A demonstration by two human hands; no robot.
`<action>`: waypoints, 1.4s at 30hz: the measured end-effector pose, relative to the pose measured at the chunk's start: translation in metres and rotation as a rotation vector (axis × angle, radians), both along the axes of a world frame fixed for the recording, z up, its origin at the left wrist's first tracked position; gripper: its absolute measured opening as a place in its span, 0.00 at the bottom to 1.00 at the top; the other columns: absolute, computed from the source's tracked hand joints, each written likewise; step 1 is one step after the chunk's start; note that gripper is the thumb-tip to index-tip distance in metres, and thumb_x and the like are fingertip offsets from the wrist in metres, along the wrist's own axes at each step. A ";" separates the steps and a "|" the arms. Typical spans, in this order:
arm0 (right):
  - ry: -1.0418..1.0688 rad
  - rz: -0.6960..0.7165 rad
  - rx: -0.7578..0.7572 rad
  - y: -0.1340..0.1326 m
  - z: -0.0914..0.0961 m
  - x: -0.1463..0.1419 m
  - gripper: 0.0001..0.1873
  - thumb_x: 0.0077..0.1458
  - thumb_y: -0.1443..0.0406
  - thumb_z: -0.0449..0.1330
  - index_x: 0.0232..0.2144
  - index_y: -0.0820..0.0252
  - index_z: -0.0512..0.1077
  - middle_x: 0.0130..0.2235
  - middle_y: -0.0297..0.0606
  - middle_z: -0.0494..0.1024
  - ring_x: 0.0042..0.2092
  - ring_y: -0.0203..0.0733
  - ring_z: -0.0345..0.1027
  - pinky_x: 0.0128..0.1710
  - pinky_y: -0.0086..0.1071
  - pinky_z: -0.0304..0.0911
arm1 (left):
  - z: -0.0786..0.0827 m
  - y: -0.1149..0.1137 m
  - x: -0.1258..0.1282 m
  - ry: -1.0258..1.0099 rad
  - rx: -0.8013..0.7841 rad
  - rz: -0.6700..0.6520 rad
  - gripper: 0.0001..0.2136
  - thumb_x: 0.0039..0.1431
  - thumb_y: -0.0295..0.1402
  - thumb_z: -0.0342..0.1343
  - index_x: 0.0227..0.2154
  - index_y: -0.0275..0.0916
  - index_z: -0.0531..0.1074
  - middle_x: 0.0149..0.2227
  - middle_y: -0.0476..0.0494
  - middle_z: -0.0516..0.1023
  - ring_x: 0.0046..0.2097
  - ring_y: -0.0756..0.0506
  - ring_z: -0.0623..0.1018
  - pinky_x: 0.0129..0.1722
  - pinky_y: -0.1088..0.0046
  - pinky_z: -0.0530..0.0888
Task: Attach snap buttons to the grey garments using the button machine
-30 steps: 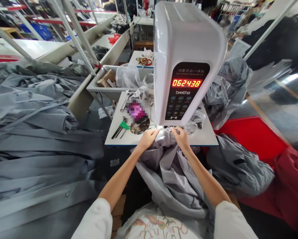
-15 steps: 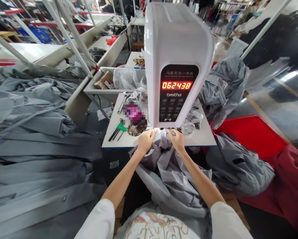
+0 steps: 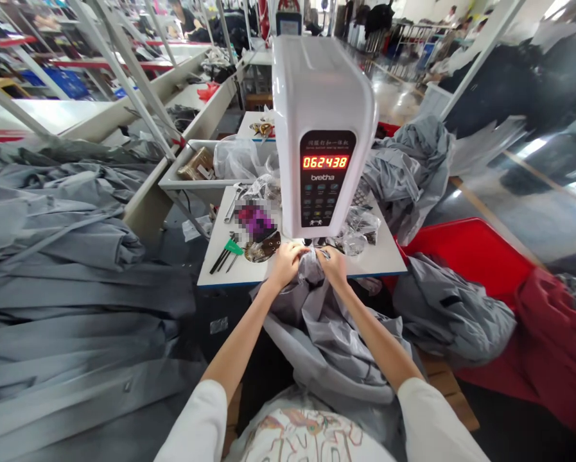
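Observation:
A tall white button machine [image 3: 323, 83] with a red number display stands on a small white table. Just under its front, my left hand [image 3: 288, 262] pinches the edge of a grey garment [image 3: 329, 314]. On the other side of the same edge, my right hand [image 3: 332, 263] is closed on the cloth, near my left one. The fabric is bunched between both hands and hangs over the table's front edge into my lap. What lies beneath the machine head is mostly hidden by my fingers.
Left on the table [image 3: 208, 277] lie a green-handled hex key set [image 3: 232, 247], a wrench [image 3: 232, 204] and a blurred purple item [image 3: 257, 220]. Plastic bags [image 3: 362, 228] sit at right. Grey garments [image 3: 76, 308] pile up at left; a red bin [image 3: 465, 247] stands at right.
My head view has shifted, so the machine appears smaller and further left. Both hands have drawn slightly closer together, still gripping the grey cloth. The display reads the same.

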State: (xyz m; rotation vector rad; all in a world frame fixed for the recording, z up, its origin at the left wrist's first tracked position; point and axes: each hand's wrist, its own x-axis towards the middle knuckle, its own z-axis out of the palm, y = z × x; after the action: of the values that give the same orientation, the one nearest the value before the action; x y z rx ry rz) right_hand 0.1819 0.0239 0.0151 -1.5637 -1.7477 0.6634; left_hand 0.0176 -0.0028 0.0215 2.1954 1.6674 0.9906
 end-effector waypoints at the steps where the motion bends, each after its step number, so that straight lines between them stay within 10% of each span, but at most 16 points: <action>1: -0.012 0.000 -0.005 0.000 0.001 0.000 0.16 0.57 0.54 0.53 0.31 0.57 0.75 0.33 0.36 0.78 0.37 0.40 0.69 0.37 0.29 0.58 | 0.001 0.000 0.000 -0.019 -0.007 -0.007 0.16 0.59 0.20 0.45 0.41 0.42 0.75 0.42 0.44 0.75 0.47 0.43 0.70 0.49 0.65 0.66; 9: -0.190 -0.001 -0.023 -0.006 0.002 0.007 0.11 0.58 0.58 0.54 0.35 0.55 0.74 0.34 0.35 0.78 0.37 0.42 0.69 0.34 0.29 0.56 | -0.008 0.000 -0.005 -0.121 -0.002 0.080 0.14 0.60 0.24 0.47 0.38 0.43 0.77 0.46 0.44 0.71 0.48 0.44 0.68 0.53 0.64 0.65; 19: -0.181 0.188 0.383 -0.019 0.014 0.042 0.10 0.59 0.66 0.51 0.34 0.59 0.72 0.39 0.41 0.75 0.44 0.43 0.66 0.48 0.35 0.60 | -0.020 0.002 -0.005 -0.135 0.075 0.031 0.10 0.58 0.38 0.57 0.40 0.41 0.74 0.46 0.42 0.72 0.50 0.43 0.69 0.53 0.63 0.65; 26: -0.156 -0.064 0.480 0.067 0.059 0.112 0.09 0.55 0.69 0.50 0.34 0.61 0.71 0.38 0.43 0.74 0.41 0.44 0.66 0.45 0.36 0.62 | -0.022 0.004 -0.005 -0.165 0.056 0.026 0.09 0.58 0.39 0.57 0.39 0.41 0.74 0.45 0.43 0.72 0.50 0.43 0.70 0.53 0.64 0.65; 31: -0.225 -0.052 0.514 0.097 0.082 0.107 0.12 0.50 0.73 0.48 0.31 0.61 0.70 0.36 0.43 0.73 0.40 0.43 0.66 0.44 0.34 0.61 | -0.022 0.004 -0.006 -0.157 0.057 0.021 0.10 0.58 0.39 0.57 0.40 0.41 0.74 0.46 0.42 0.72 0.50 0.43 0.69 0.54 0.63 0.64; 42: -0.602 0.207 0.109 0.040 0.016 0.098 0.10 0.50 0.73 0.53 0.30 0.62 0.75 0.37 0.42 0.76 0.39 0.41 0.67 0.40 0.29 0.60 | -0.020 0.003 -0.005 -0.176 0.054 0.022 0.10 0.58 0.38 0.58 0.40 0.40 0.75 0.46 0.43 0.72 0.50 0.44 0.70 0.53 0.65 0.65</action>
State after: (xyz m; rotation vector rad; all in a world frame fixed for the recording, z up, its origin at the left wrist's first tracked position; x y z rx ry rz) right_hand 0.2797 0.0643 0.0314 -1.6220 -2.3627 0.1834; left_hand 0.0128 -0.0001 0.0014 2.0585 1.6062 1.2095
